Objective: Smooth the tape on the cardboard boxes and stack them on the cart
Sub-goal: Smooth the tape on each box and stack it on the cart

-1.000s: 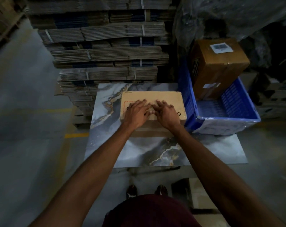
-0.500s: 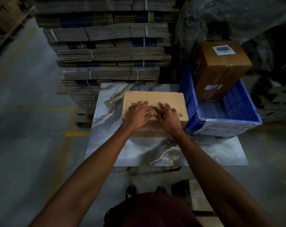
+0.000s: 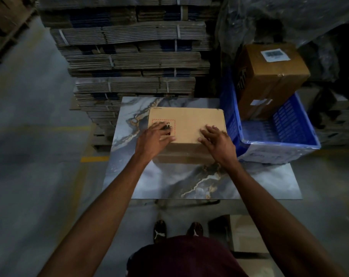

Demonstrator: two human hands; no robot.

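A cardboard box sits on the marbled table, just beside a blue crate at its 3 o'clock. The left hand presses flat on the box top at 9 o'clock, fingers straight and spread; the right hand presses at 3 o'clock likewise. A second box stands tilted in the crate.

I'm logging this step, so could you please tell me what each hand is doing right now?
Left hand: open, fingers flat on the cardboard box top.
Right hand: open, fingers spread, pressing the box top near its front edge.
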